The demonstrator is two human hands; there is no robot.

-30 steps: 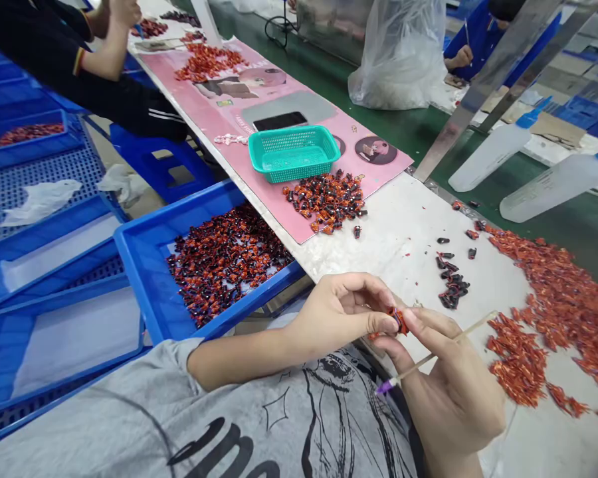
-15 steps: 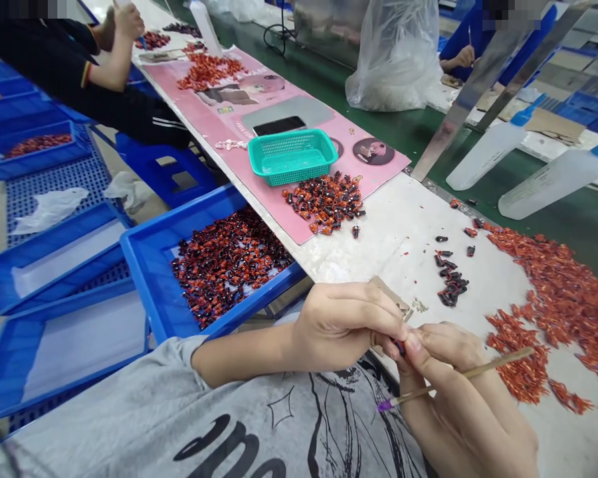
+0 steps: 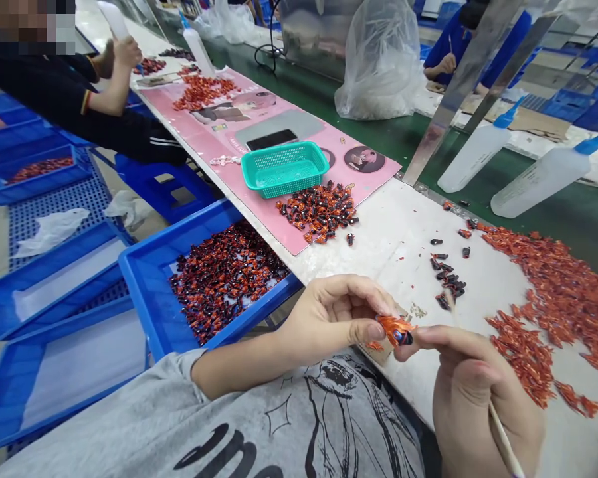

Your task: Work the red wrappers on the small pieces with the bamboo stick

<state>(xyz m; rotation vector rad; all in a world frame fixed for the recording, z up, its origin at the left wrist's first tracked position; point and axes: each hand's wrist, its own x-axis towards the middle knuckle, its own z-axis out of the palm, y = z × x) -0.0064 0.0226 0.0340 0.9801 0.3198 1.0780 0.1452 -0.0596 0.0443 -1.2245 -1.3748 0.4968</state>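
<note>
Between the thumb and fingers of my left hand [image 3: 331,322] is a small orange-and-black plastic figure piece [image 3: 395,329] with a blue detail. My right hand [image 3: 483,398] has its index fingertip against the black end of that piece. A thin wooden stick [image 3: 502,438] runs through the curled fingers of my right hand, its upper end over the table and its lower end at the picture's bottom edge. Just beyond my hands lie several loose black parts [image 3: 448,275]. Orange parts [image 3: 558,299] are heaped on the table to the right.
A green basket [image 3: 285,189] stands on a pink mat beside a pile of orange-and-black pieces [image 3: 321,209]. At left, a blue bin [image 3: 147,305] holds many similar pieces. White squeeze bottles [image 3: 478,156] lean beyond a metal post [image 3: 441,106]. A co-worker's hand [image 3: 124,53] holds a bottle.
My hands have drawn apart a little, bringing the piece into view. The stick has swung from lying across my right hand to pointing up and away. The view has shifted slightly.
</note>
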